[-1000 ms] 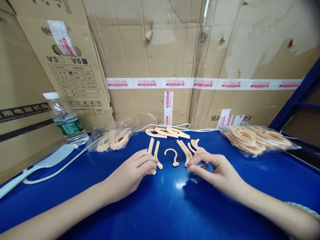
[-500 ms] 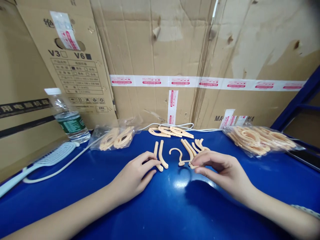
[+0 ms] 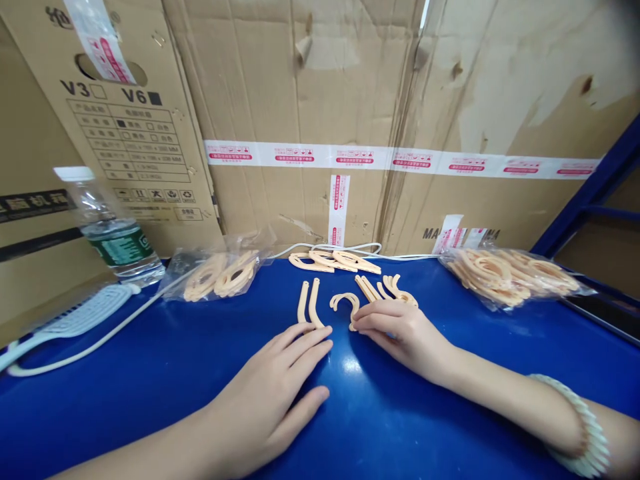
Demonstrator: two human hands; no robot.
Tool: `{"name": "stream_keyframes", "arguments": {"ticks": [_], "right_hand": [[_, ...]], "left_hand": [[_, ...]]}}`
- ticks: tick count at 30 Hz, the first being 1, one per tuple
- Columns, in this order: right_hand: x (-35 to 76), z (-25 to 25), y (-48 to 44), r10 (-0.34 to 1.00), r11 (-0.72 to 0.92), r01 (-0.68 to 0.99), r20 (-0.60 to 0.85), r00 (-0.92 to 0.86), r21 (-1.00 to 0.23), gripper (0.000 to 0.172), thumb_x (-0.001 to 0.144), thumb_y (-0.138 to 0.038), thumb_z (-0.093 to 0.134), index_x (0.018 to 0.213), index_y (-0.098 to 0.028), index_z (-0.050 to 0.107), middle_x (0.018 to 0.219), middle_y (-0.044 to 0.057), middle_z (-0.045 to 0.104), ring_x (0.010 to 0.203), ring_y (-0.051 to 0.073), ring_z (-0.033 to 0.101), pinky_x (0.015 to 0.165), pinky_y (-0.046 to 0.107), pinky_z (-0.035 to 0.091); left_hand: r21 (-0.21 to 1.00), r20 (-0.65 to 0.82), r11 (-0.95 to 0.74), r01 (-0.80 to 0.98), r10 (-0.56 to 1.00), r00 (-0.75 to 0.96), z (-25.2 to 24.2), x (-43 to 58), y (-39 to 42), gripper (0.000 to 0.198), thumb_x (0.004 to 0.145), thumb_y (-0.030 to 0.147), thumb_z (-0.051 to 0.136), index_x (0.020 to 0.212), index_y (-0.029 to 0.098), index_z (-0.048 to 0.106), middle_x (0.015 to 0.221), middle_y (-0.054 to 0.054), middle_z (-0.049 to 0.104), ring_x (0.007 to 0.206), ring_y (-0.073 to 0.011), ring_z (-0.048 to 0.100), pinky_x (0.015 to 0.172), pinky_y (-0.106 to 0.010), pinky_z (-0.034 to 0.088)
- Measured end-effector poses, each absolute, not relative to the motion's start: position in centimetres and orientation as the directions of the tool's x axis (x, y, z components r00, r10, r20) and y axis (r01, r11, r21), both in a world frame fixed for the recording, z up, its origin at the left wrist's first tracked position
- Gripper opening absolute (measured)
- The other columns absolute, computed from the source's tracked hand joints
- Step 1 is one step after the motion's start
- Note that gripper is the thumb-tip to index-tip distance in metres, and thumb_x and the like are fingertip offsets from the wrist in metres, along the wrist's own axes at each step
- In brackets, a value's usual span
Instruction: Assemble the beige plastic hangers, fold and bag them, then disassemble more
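Note:
My left hand (image 3: 285,390) lies palm down on the blue table with its fingers stretched out. Its fingertips rest at the lower ends of two slim, peach-coloured curved hanger arms (image 3: 311,303), lying side by side. My right hand (image 3: 407,340) pinches the lower end of a peach-coloured hanger hook (image 3: 354,308), whose curved top points away from me. The curve looks doubled, perhaps by a second hook against it. Beyond the right hand lie more straight arms (image 3: 367,288) and several small hooks (image 3: 395,287), partly hidden by that hand.
Flat looped hanger pieces (image 3: 333,261) lie along the back. Clear bags of similar pieces lie left (image 3: 220,273) and right (image 3: 505,277). A water bottle (image 3: 120,243), a light-blue hairbrush (image 3: 90,310) and a white cable (image 3: 100,347) are at left. Cardboard (image 3: 300,200) stands behind.
My left hand has flattened and spread its fingers, its tips still by the two arms. My right hand has moved left, to the hook's lower end. The view has shifted slightly.

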State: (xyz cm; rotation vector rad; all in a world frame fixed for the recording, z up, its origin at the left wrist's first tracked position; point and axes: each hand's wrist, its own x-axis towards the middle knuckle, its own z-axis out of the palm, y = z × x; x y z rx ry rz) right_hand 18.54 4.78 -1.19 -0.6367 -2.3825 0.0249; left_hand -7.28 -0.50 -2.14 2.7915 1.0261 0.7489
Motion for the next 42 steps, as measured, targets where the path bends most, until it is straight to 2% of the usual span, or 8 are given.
{"name": "stream_keyframes", "arguments": {"ticks": [7,13,17,21,25,28,31,42], "right_hand": [[18.5,-0.9,4.3,0.453,0.880,0.443,0.590,-0.669,-0.174,0.022,0.096,-0.012,0.047,0.105,-0.016,0.067,0.102,0.010,0.072,0.095,0.019,0.068,0.083,0.034,0.056],[19.6,1.1,3.7,0.455,0.854,0.506,0.642,-0.617,-0.119,0.019,0.093,-0.012,0.050,0.098,-0.018,0.067,0.093,0.008,0.072,0.087,0.019,0.067,0.079,0.034,0.054],[20.6,2.0,3.5,0.493,0.814,0.571,0.648,-0.580,-0.108,0.018,0.092,-0.012,0.050,0.098,-0.018,0.066,0.090,0.008,0.072,0.082,0.019,0.067,0.075,0.034,0.053],[21.0,2.1,3.4,0.512,0.804,0.582,0.642,-0.570,-0.124,0.018,0.093,-0.012,0.049,0.097,-0.018,0.066,0.090,0.008,0.072,0.081,0.019,0.066,0.074,0.034,0.052],[20.9,1.7,3.3,0.516,0.795,0.596,0.645,-0.563,-0.115,0.017,0.093,-0.013,0.051,0.096,-0.018,0.066,0.088,0.008,0.072,0.080,0.019,0.066,0.074,0.035,0.051],[20.9,1.6,3.1,0.518,0.793,0.598,0.644,-0.563,-0.115,0.017,0.093,-0.014,0.051,0.096,-0.019,0.067,0.088,0.007,0.072,0.079,0.019,0.065,0.074,0.034,0.051],[21.0,1.6,3.1,0.522,0.791,0.600,0.642,-0.561,-0.118,0.017,0.093,-0.013,0.050,0.096,-0.019,0.066,0.088,0.007,0.072,0.080,0.019,0.065,0.074,0.034,0.050],[21.2,1.9,3.1,0.509,0.787,0.611,0.654,-0.560,-0.090,0.016,0.093,-0.013,0.051,0.094,-0.018,0.066,0.085,0.007,0.071,0.077,0.019,0.065,0.072,0.033,0.048]], "left_hand": [[0.285,0.380,-0.794,0.537,0.608,0.697,-1.7,-7.3,0.3,0.044,0.094,0.027,0.054,0.137,0.019,0.049,0.138,-0.014,0.052,0.130,-0.0294,0.046,0.106,-0.050,0.045],[0.321,0.395,-0.806,0.497,0.591,0.704,-1.5,-7.4,0.7,0.043,0.091,0.023,0.056,0.134,0.019,0.051,0.136,-0.016,0.048,0.127,-0.0293,0.046,0.106,-0.048,0.045],[0.280,0.395,-0.805,0.523,0.593,0.701,-1.5,-7.5,0.8,0.045,0.090,0.024,0.057,0.135,0.020,0.050,0.139,-0.016,0.046,0.131,-0.0318,0.042,0.107,-0.052,0.043],[0.228,0.335,-0.800,0.555,0.600,0.727,-1.5,-7.8,1.3,0.051,0.091,0.032,0.059,0.140,0.021,0.046,0.145,-0.014,0.046,0.139,-0.0340,0.036,0.107,-0.056,0.042],[0.216,0.283,-0.797,0.565,0.604,0.745,-1.3,-8.2,2.3,0.043,0.095,0.031,0.054,0.136,0.022,0.049,0.145,-0.012,0.049,0.141,-0.0315,0.033,0.109,-0.056,0.039],[0.184,0.314,-0.829,0.528,0.559,0.768,-1.2,-8.4,3.0,0.030,0.098,0.023,0.048,0.127,0.020,0.056,0.134,-0.011,0.058,0.132,-0.0272,0.045,0.107,-0.050,0.044],[0.150,0.415,-0.862,0.484,0.499,0.761,-1.3,-8.4,3.4,0.027,0.099,0.014,0.043,0.119,0.019,0.059,0.118,-0.009,0.065,0.119,-0.0225,0.055,0.099,-0.042,0.050],[0.041,0.570,-0.893,0.449,0.390,0.723,-1.6,-8.2,3.6,0.018,0.096,0.011,0.049,0.104,0.016,0.065,0.095,-0.005,0.073,0.087,-0.0185,0.065,0.074,-0.030,0.057]]}}
